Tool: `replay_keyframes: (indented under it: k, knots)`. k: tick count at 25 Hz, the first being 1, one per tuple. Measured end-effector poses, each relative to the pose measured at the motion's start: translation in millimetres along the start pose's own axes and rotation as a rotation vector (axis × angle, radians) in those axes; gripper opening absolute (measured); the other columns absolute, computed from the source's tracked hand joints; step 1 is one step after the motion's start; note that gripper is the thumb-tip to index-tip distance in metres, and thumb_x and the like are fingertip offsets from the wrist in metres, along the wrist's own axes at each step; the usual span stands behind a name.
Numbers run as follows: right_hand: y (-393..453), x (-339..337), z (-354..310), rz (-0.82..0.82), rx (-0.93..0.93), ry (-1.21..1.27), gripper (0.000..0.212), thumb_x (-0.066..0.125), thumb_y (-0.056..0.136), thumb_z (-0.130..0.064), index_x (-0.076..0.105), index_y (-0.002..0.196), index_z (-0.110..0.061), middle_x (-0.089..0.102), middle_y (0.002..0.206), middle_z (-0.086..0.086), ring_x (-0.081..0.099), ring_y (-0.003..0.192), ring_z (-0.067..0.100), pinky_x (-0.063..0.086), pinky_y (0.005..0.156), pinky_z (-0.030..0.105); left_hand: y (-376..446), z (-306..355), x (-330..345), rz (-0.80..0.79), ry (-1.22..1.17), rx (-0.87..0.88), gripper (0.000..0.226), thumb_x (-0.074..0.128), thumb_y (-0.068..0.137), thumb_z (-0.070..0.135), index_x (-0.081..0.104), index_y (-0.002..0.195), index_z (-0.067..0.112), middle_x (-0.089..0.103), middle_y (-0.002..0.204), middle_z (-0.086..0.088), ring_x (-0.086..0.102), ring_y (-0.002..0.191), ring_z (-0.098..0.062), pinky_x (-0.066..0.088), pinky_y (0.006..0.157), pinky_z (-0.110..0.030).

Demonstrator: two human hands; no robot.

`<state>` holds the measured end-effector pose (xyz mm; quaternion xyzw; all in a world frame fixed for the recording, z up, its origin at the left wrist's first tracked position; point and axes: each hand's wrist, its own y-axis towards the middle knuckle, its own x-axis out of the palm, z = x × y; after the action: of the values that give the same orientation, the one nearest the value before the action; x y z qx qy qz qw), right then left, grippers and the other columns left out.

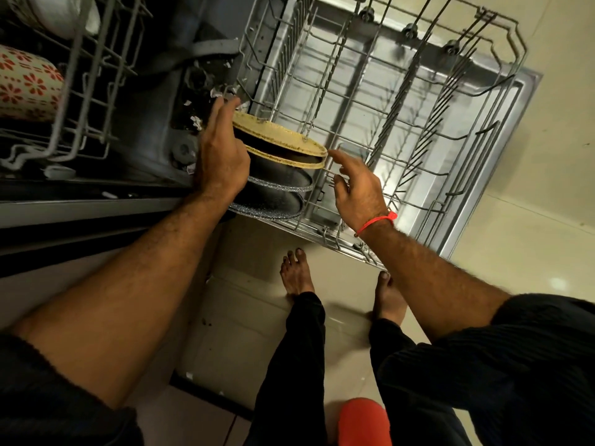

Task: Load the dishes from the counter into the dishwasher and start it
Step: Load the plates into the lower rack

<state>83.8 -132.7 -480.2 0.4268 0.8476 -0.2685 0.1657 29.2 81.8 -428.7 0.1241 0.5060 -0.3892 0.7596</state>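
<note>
Beige tiled floor (531,236); lower rack (402,130) pulled out, plates (283,143) slotted upright.

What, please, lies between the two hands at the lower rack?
In the head view, the gold-rimmed plates standing in the lower rack lie between the left hand and right hand.
</note>
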Motion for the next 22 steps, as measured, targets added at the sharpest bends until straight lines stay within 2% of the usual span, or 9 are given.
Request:
replay_keyframes:
  k: [2, 4, 6, 10, 13, 16, 20, 22]
  knots:
    - [-9.5, -5.1, -1.8, 0.01, -0.037, 0.012, 0.054, 0.053, 0.09, 0.006, 0.051, 0.14, -0.015, 0.055, 0.136, 0.009, 0.053, 0.126, 0.024, 0.046, 0.106, 0.043, -22.0, 6.9, -4.5, 0.035, -0.041, 0.037, 0.063, 0.034, 0.093, -0.012, 0.044, 0.149, 0.016, 0.026, 0.164, -0.005, 0.033, 0.144, -0.017, 0.02, 0.084, 0.012]
    - [-21.2, -12.7, -9.6, -0.006, -0.048, 0.025, 0.056, 0.052, 0.09, 0.006, 0.052, 0.139, -0.021, 0.057, 0.133, 0.006, 0.054, 0.124, 0.021, 0.046, 0.106, 0.041, -49.1, 15.1, -9.7, 0.064, -0.091, 0.077, 0.062, 0.037, 0.09, -0.014, 0.048, 0.145, 0.013, 0.026, 0.164, -0.008, 0.031, 0.147, -0.02, 0.017, 0.094, 0.011]
    - [-40.9, -23.6, -24.1, -0.06, -0.079, 0.008, 0.056, 0.052, 0.091, 0.003, 0.051, 0.139, -0.024, 0.057, 0.132, 0.003, 0.053, 0.124, 0.019, 0.043, 0.109, 0.039, -85.8, 23.3, -22.4, 0.08, -0.142, 0.073, 0.06, 0.041, 0.09, -0.014, 0.05, 0.144, 0.01, 0.025, 0.164, -0.01, 0.028, 0.147, -0.017, 0.013, 0.098, 0.011]
    - [-91.1, -59.9, -72.7, -0.211, -0.29, -0.127, 0.05, 0.051, 0.093, 0.0, 0.052, 0.139, -0.019, 0.058, 0.132, 0.006, 0.054, 0.123, 0.021, 0.035, 0.109, 0.022, -178.6, 41.6, -69.4, 0.082, -0.2, 0.01, 0.056, 0.05, 0.093, -0.005, 0.05, 0.146, 0.015, 0.025, 0.164, -0.006, 0.028, 0.147, -0.011, 0.012, 0.106, 0.005]
    - [-124.3, -87.9, -121.2, -0.327, -0.426, -0.211, 0.046, 0.049, 0.093, -0.001, 0.055, 0.136, -0.015, 0.059, 0.129, 0.007, 0.055, 0.12, 0.023, 0.029, 0.106, 0.014, -244.3, 53.5, -118.4, 0.141, -0.21, -0.015, 0.056, 0.054, 0.089, -0.008, 0.054, 0.141, 0.012, 0.031, 0.16, -0.011, 0.031, 0.144, -0.008, 0.015, 0.113, -0.003]
    - [-171.3, -104.9, -192.4, -0.471, -0.571, -0.24, 0.045, 0.048, 0.092, -0.003, 0.056, 0.135, -0.015, 0.059, 0.128, 0.007, 0.056, 0.119, 0.022, 0.033, 0.106, 0.019, -322.4, 60.2, -183.0, 0.28, -0.178, -0.086, 0.055, 0.054, 0.089, -0.009, 0.053, 0.14, 0.01, 0.033, 0.159, -0.012, 0.033, 0.145, -0.016, 0.021, 0.117, -0.012]
    - [-224.7, -92.1, -277.2, -0.655, -0.796, -0.249, 0.048, 0.043, 0.091, -0.012, 0.053, 0.137, -0.019, 0.058, 0.131, 0.005, 0.056, 0.121, 0.02, 0.04, 0.109, 0.033, -407.0, 55.7, -248.9, 0.46, -0.185, -0.171, 0.052, 0.054, 0.091, -0.008, 0.054, 0.14, 0.01, 0.032, 0.159, -0.011, 0.044, 0.131, -0.012, 0.04, 0.109, -0.025]
    - [-255.3, -78.7, -321.7, -0.766, -0.926, -0.235, 0.048, 0.044, 0.091, -0.008, 0.054, 0.137, -0.016, 0.059, 0.13, 0.005, 0.056, 0.121, 0.02, 0.041, 0.108, 0.037, -445.4, 47.8, -281.5, 0.581, -0.175, -0.216, 0.053, 0.054, 0.09, -0.01, 0.055, 0.139, 0.009, 0.032, 0.158, -0.013, 0.046, 0.128, -0.011, 0.045, 0.105, -0.027]
